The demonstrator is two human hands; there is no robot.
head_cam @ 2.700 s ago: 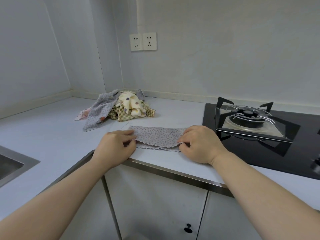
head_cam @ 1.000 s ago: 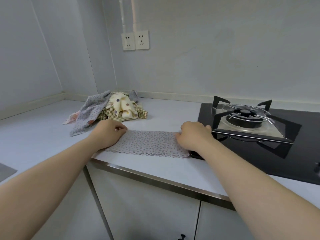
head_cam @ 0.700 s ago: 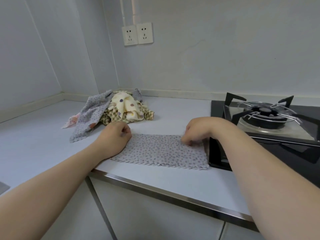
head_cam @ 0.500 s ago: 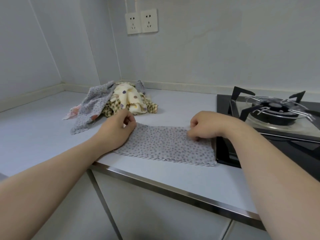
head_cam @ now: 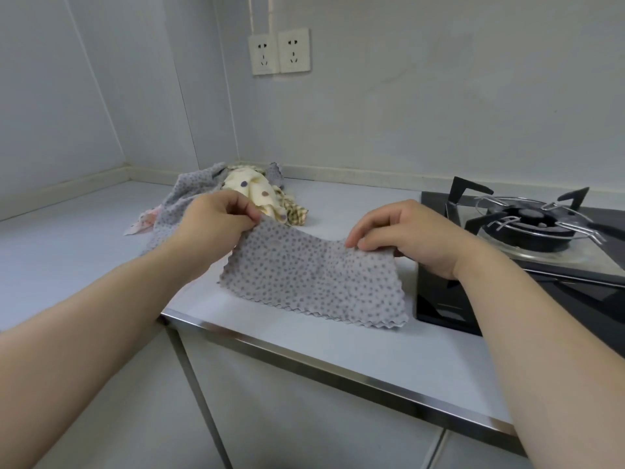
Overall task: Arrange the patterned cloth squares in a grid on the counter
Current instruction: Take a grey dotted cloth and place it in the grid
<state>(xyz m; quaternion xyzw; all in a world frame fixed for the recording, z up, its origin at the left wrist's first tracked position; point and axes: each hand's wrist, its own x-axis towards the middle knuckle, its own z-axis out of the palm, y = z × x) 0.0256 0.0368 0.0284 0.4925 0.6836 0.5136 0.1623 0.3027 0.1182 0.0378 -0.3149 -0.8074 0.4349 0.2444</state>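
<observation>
The grey dotted cloth [head_cam: 314, 282] lies near the front edge of the desk [head_cam: 67, 252], with its right side just beside the black hob [head_cam: 527, 228]. Its near, zigzag-cut edge rests on the desk while its far edge is raised. The left hand [head_cam: 216, 218] pinches the far left corner between thumb and fingers [head_cam: 248, 211], and the right hand [head_cam: 416, 238] pinches the far right corner in the same way, so both hands are closed on the cloth. It sags between the two grips.

The fabric looks thin, light and limp. It should weigh next to nothing, but it will fold, crease or drag if held at one point only. The two far corners are the sensible places to hold it, kept taut enough to spread it flat. The smooth desk may let it slide, so pressing it down after laying it seems wise.

The pile of cloths [head_cam: 243, 191] sits toward the back corner of the desk, crumpled and not yet laid out, so the grid looks barely begun
</observation>
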